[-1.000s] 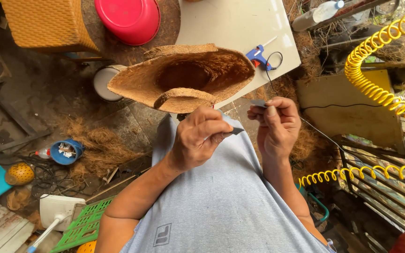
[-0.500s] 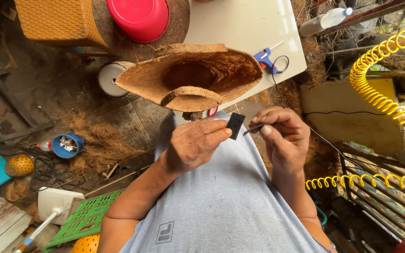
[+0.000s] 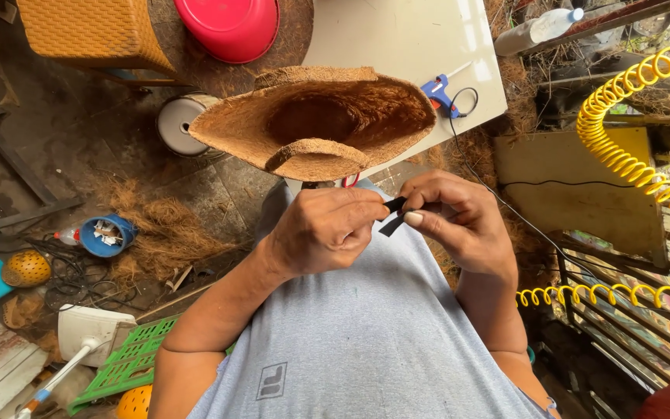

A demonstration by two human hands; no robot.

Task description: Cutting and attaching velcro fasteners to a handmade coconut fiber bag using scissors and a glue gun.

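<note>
Left hand [image 3: 327, 233] and right hand [image 3: 459, 221] pinch a small black strip [image 3: 391, 217] between fingertips, close together over a grey shirt [image 3: 358, 349]. Brown coir basket [image 3: 316, 120] sits just above the hands; blue glue gun [image 3: 440, 93] lies on the white table [image 3: 397, 39].

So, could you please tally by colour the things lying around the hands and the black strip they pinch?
Black: 1, the black strip between left hand and right hand
Brown: 1, coir basket
Red: 1, red bowl
Blue: 2, glue gun, blue tub
Yellow: 1, coiled hose
Green: 1, green crate
Total: 7
</note>
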